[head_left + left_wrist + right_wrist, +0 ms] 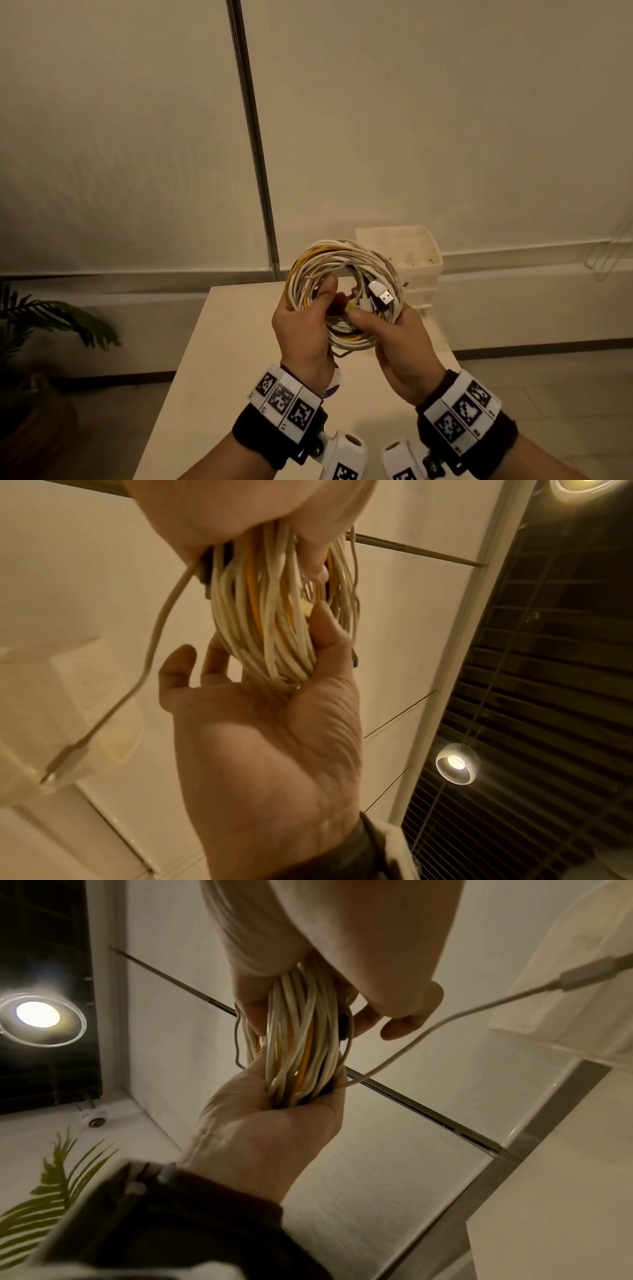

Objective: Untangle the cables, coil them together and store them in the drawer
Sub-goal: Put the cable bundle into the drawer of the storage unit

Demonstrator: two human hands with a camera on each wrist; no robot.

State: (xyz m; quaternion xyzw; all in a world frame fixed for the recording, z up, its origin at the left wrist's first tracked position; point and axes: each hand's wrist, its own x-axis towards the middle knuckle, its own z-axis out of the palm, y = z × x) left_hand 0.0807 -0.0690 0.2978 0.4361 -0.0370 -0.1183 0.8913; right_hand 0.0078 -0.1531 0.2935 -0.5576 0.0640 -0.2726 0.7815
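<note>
A round coil of white and yellow cables is held up over the white table. My left hand grips its left side, thumb across the strands. My right hand grips the lower right side. A white USB plug sticks out across the coil's hole. In the left wrist view my left hand cradles the coil, and a loose cable end with a plug dangles. In the right wrist view my right hand clasps the coil. A white plastic drawer unit stands behind it.
A thin metal pole rises behind the table against the pale wall. A potted palm stands on the floor at the left. The drawer unit sits at the table's far right corner, and floor lies on both sides of the table.
</note>
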